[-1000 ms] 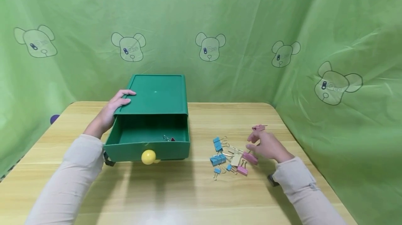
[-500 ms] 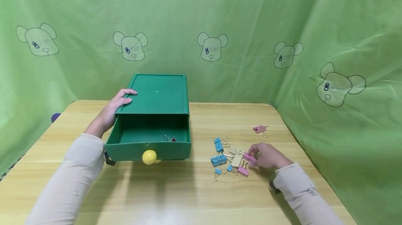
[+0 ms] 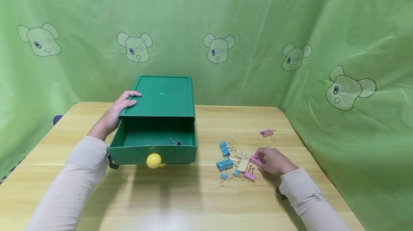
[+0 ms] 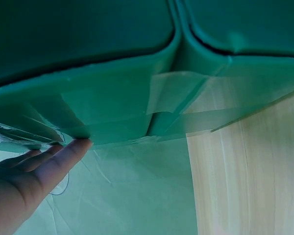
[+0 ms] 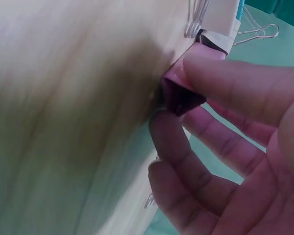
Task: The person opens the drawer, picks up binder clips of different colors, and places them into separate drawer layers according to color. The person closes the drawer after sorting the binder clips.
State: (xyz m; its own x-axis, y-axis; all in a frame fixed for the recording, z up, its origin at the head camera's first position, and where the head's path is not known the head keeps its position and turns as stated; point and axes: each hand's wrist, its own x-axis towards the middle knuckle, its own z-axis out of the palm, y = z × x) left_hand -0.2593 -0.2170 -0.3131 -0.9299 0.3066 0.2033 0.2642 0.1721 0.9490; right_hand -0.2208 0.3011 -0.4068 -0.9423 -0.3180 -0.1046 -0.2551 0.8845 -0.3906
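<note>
My left hand (image 3: 113, 115) rests against the left side of a green drawer box (image 3: 161, 96), fingers extended over its top edge. The left wrist view shows straight fingertips touching the green side wall. The drawer (image 3: 129, 155) is pulled out, its yellow knob (image 3: 153, 160) facing me; a small dark red binder clip (image 3: 179, 143) lies inside. On the right, my right hand (image 3: 274, 161) pinches a pink binder clip (image 3: 256, 161) between thumb and fingers at the pile's edge. In the right wrist view that clip's open triangular end faces the camera. A pale yellow binder clip (image 3: 243, 165) lies beside it.
Blue binder clips (image 3: 224, 165), large and small, lie left of the yellow one. Another pink binder clip (image 3: 249, 176) sits nearer me, and a separate pink binder clip (image 3: 266, 133) farther back. A green curtain (image 3: 174, 15) hangs behind the wooden table (image 3: 206, 202).
My right hand has come down from beside the far pink binder clip and taken a pinch on the pink one at the pile. My left hand stays against the box.
</note>
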